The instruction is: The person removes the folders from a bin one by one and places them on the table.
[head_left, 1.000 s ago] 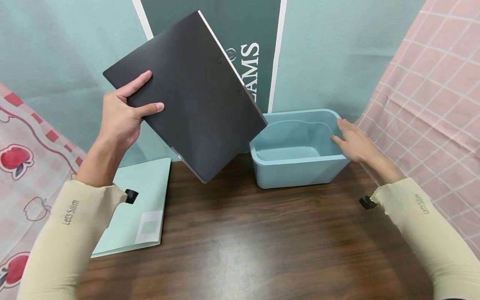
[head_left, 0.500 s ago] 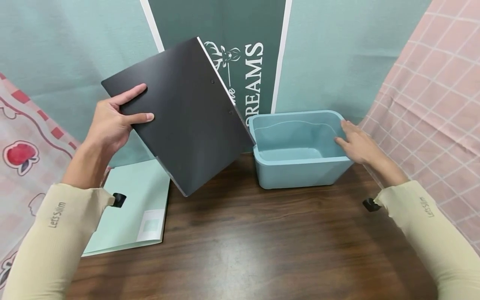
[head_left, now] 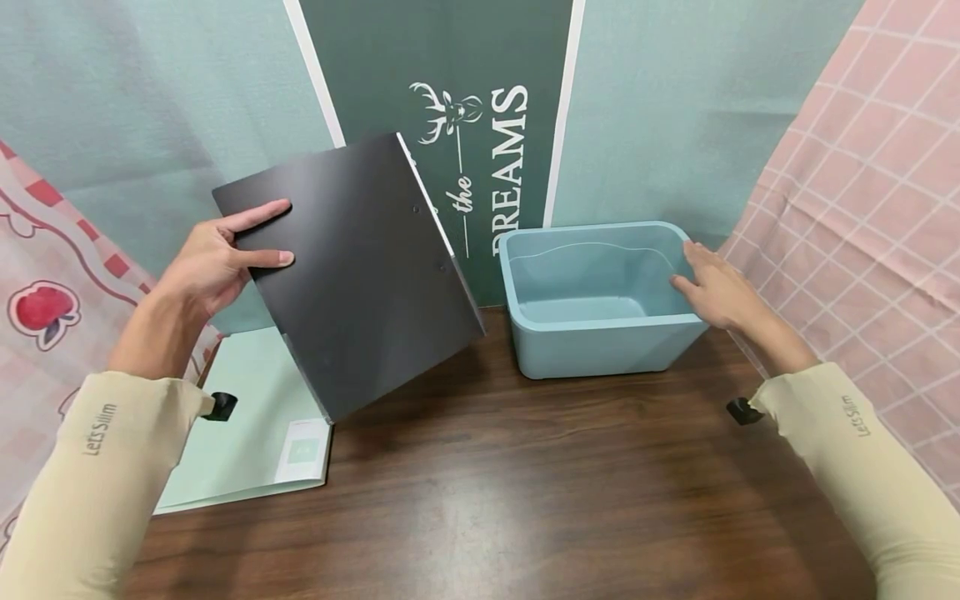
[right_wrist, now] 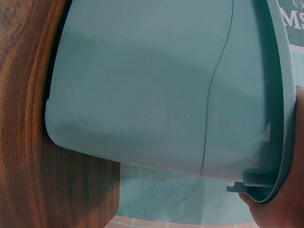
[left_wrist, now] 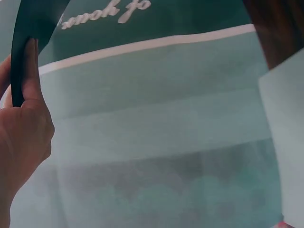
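Note:
My left hand (head_left: 210, 265) pinches a flat black folder (head_left: 352, 292) by its left edge, thumb and a finger lying along the near face. The folder is tilted, its lower corner overlapping a mint-green folder (head_left: 243, 425) on the table in the head view. Edge-on, the black folder (left_wrist: 38, 28) shows between the thumb and fingers in the left wrist view. On the right, my right hand (head_left: 716, 285) grips the right-end rim of a light blue plastic bin (head_left: 600, 352). The right wrist view shows the bin's outer side (right_wrist: 137, 95) with the hand (right_wrist: 287, 190) at its rim.
The dark wooden table (head_left: 480, 492) spreads in front of the bin. A green curtain (head_left: 637, 108) hangs behind, with a pink checked cloth (head_left: 862, 192) at the right and an apple-print cloth (head_left: 45, 367) at the left.
My left hand has lowered the black folder and moved slightly left, bringing it away from the bin and over the mint-green folder. My right hand stays on the bin's rim.

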{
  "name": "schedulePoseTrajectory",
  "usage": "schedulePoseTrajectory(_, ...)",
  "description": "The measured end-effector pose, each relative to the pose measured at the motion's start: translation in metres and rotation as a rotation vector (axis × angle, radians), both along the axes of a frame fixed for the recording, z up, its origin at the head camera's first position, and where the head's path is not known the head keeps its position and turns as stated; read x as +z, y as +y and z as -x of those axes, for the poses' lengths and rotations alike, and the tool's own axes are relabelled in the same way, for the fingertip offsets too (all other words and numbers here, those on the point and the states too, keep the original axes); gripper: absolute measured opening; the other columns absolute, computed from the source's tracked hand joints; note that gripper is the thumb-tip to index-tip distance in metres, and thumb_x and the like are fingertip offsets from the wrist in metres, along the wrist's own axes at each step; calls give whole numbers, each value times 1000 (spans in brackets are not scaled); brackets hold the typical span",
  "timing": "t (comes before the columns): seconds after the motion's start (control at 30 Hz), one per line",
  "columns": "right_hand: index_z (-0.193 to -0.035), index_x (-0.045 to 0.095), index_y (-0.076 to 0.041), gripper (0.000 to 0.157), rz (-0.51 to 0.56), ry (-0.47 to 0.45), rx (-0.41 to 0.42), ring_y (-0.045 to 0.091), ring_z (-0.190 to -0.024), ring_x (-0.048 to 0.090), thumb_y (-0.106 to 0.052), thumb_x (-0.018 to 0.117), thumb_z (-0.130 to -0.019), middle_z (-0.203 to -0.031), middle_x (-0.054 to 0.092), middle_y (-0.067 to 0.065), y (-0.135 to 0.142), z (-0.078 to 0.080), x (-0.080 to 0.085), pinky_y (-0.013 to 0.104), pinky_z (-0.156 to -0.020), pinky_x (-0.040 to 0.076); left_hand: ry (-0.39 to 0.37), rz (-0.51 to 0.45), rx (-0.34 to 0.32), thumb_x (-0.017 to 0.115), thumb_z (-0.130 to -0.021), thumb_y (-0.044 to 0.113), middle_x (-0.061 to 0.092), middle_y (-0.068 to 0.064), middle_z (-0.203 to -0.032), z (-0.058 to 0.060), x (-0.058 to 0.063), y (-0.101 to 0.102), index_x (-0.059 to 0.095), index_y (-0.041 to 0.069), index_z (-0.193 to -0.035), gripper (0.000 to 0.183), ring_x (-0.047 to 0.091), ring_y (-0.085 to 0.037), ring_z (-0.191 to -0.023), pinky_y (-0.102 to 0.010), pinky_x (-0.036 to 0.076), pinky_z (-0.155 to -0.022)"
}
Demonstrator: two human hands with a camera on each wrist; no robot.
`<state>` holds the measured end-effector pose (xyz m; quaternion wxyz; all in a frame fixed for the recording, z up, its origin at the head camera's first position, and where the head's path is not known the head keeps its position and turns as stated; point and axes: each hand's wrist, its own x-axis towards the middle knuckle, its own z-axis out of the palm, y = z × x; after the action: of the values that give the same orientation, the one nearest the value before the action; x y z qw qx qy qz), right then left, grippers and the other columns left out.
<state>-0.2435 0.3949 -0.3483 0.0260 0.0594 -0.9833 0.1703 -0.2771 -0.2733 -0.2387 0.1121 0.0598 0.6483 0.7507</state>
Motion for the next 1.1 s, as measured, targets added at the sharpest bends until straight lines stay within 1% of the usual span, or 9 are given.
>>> schedulePoseTrajectory(0.17, -164, 10, 12, 74, 8, 3, -2, 53, -158, 11, -33, 41, -114, -169, 11, 37, 0, 0, -1, 64, -128, 9, -33, 70, -25, 72, -89, -20, 34, -4, -167, 6, -14, -5, 67, 22, -145, 70, 67, -6, -101, -16, 56, -72)
schedulePoseTrajectory(0.4, -164, 9, 12, 73, 14, -4, -2, 53, -158, 10, -30, 42, -114, -169, 9, 36, 1, -1, 1, 63, -128, 8, -45, 190, -89, 74, -91, -14, 20, 0, -175, 14, -37, -2, 64, 23, -149, 69, 57, 0, -107, -16, 56, -79)
schedulePoseTrajectory(0.53, -163, 9, 12, 74, 12, -4, 1, 52, -158, 10, -31, 42, -114, -169, 10, 36, 1, -1, 1, 63, -128, 9, -53, 283, -106, 76, -92, -9, 8, 1, -176, 16, -51, 1, 65, 28, -148, 68, 33, -8, -63, -19, 32, -52)
schedulePoseTrajectory(0.6, -163, 9, 13, 74, 9, -5, 3, 52, -158, 10, -31, 42, -114, -169, 10, 37, 0, -1, 1, 63, -128, 9, -61, 313, -110, 77, -91, -8, 9, 0, -174, 17, -57, 2, 67, 30, -146, 68, 14, -15, -57, -28, 18, -50)
schedulePoseTrajectory(0.67, -163, 9, 12, 74, 10, -8, 3, 52, -158, 10, -31, 42, -114, -169, 10, 37, 0, -2, 2, 62, -128, 9, -70, 320, -122, 77, -91, -9, 10, 2, -172, 19, -63, 3, 67, 31, -145, 68, 10, -17, -54, -28, 14, -49)
schedulePoseTrajectory(0.93, -164, 8, 12, 73, 16, -16, -13, 52, -158, 9, -30, 42, -114, -169, 9, 36, 0, -3, 1, 62, -129, 8, -102, 321, -180, 78, -90, -10, 9, 2, -173, 27, -84, 11, 66, 28, -147, 70, 19, -10, -54, -23, 20, -49)
schedulePoseTrajectory(0.97, -163, 8, 12, 73, 17, -16, -14, 52, -158, 10, -30, 42, -114, -169, 9, 36, 0, -3, 1, 62, -128, 8, -106, 328, -177, 79, -89, -10, 24, 4, -167, 29, -86, 12, 67, 29, -146, 70, 19, -8, -53, -22, 20, -48)
schedulePoseTrajectory(1.0, -163, 8, 12, 73, 19, -16, -15, 52, -158, 9, -29, 43, -114, -169, 9, 36, 0, -3, 2, 62, -128, 8, -108, 331, -181, 79, -88, -10, 25, 6, -164, 29, -89, 13, 66, 28, -146, 70, 21, -7, -54, -21, 22, -48)
schedulePoseTrajectory(1.1, -163, 8, 12, 73, 23, -16, -14, 52, -158, 9, -29, 42, -114, -168, 9, 37, 0, -3, 2, 62, -128, 8, -111, 337, -207, 79, -89, -9, 27, 4, -164, 31, -96, 14, 64, 24, -149, 71, 43, -1, -65, -17, 37, -57)
